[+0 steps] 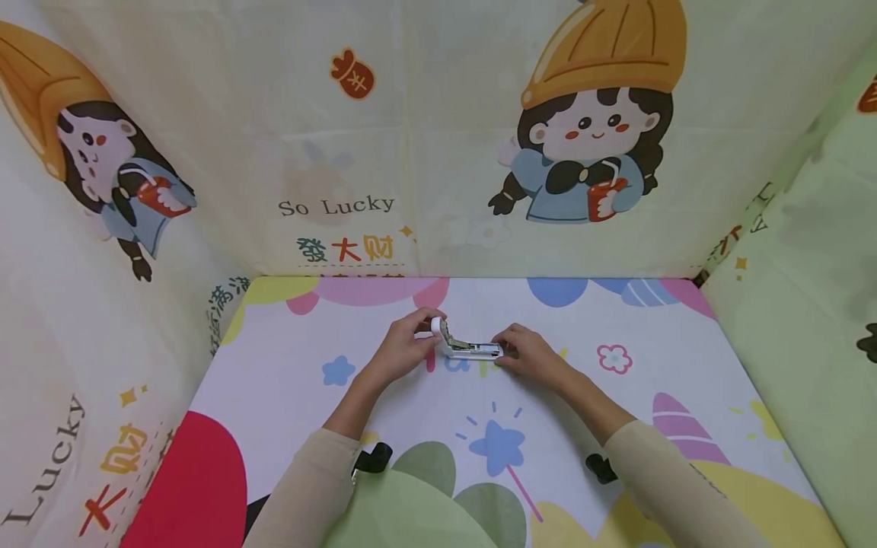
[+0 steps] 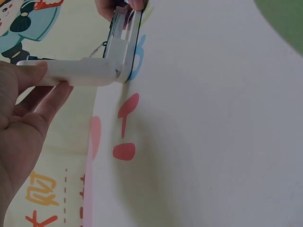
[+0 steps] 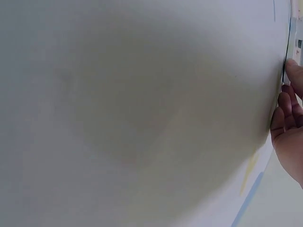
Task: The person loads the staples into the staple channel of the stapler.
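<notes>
Cream printed cloth (image 1: 445,129) rises around a white patterned surface (image 1: 274,380). Beige sleeves (image 1: 308,483) extend over it. The left hand (image 1: 403,348) pinches the raised white arm (image 2: 80,72) of a stapler between thumb and fingers; the right hand (image 1: 530,352) grips the opposite end, at the base. That stapler (image 1: 474,351), hinged open, sits mid-width toward the surface's far side. A printed blue star (image 1: 339,371) shows to its left.

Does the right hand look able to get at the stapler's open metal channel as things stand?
Likely yes: the left hand holds the white cover swung up, leaving the metal channel uncovered, and the right hand grips the other end of the stapler, though it may need to let go first.
</notes>
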`<state>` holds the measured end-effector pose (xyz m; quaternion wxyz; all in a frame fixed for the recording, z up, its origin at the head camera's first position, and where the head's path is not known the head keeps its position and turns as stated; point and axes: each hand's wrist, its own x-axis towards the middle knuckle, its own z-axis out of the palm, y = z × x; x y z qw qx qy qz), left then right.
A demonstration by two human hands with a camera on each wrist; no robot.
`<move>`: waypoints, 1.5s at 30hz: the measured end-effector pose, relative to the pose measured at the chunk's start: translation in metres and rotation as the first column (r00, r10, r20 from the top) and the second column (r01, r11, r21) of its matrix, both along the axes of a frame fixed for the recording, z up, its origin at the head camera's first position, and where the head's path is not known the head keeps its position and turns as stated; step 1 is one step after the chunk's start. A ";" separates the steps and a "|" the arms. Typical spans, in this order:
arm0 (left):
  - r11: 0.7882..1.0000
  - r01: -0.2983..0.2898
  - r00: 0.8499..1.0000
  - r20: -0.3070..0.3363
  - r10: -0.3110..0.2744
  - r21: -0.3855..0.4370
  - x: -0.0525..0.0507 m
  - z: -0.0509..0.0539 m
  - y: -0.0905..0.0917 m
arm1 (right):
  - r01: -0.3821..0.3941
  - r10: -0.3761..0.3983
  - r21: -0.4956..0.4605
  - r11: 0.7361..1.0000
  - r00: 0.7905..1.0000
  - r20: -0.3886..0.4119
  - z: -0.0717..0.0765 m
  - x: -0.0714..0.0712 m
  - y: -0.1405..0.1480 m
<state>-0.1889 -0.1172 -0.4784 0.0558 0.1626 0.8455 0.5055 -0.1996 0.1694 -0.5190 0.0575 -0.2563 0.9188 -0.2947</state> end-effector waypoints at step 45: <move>0.993 0.101 0.983 -0.151 -0.109 -0.059 -0.005 0.002 0.032 | 0.013 -0.011 -0.031 0.999 0.998 0.064 0.000 -0.004 0.001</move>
